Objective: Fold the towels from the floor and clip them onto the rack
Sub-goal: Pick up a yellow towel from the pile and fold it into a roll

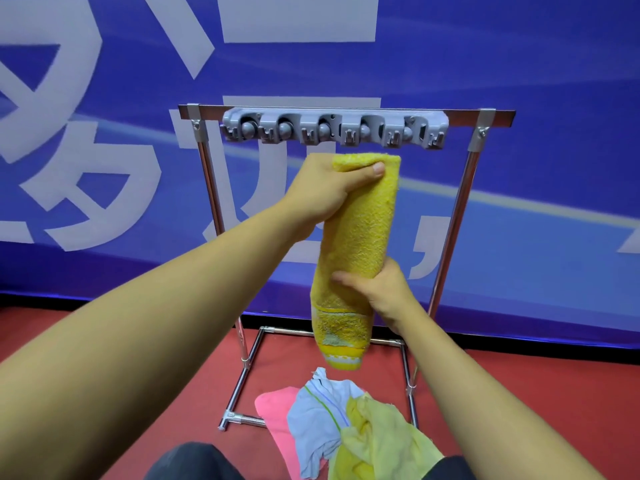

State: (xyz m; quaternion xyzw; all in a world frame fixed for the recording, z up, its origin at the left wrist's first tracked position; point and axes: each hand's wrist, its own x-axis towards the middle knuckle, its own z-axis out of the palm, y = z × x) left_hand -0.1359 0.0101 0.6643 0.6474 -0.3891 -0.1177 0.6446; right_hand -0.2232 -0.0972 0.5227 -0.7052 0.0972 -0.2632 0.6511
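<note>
Two hands hold one folded yellow towel (360, 237) upright just below the clip strip (334, 128) of the rack (460, 209): left hand (325, 188) curls round its top, right hand (381, 289) pinches lower down. More towels (343, 427) lie heaped on the floor (519, 382) by the rack's foot.

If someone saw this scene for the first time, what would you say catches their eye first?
The folded yellow towel held upright at centre, the left hand gripping its top and the right hand its lower part. Just above it, the grey clip strip on the metal rack carries no towel. On the red floor below lies a heap of towels.
</note>
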